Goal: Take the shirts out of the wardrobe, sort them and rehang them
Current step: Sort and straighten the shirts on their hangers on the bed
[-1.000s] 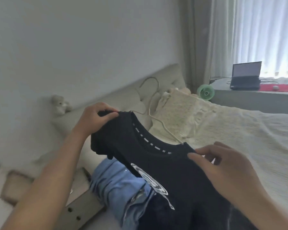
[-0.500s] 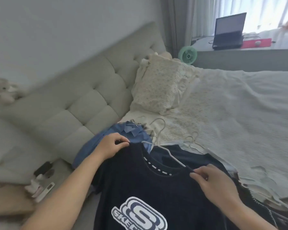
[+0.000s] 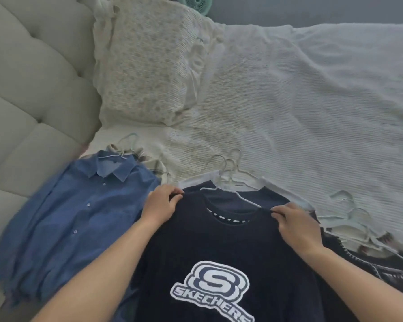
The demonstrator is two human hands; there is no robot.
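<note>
A navy T-shirt (image 3: 221, 249) with a white logo lies on the bed, still on its white wire hanger (image 3: 233, 196). My left hand (image 3: 161, 205) pinches its left shoulder and my right hand (image 3: 296, 226) pinches its right shoulder. It rests on top of other dark and white shirts with several hanger hooks (image 3: 226, 166) sticking out behind the collar. A blue button-up shirt (image 3: 72, 214) on a hanger lies flat to the left. Another pile of hung garments (image 3: 368, 247) lies to the right.
The white textured bedspread (image 3: 300, 117) stretches ahead and to the right. A floral pillow (image 3: 149, 63) leans against the grey tufted headboard (image 3: 30, 89) at the left. A green fan (image 3: 197, 0) peeks in at the top edge.
The T-shirt came down from in front of me onto the pile on the bed. My view tilted downward, and both hands kept their hold on the shoulders.
</note>
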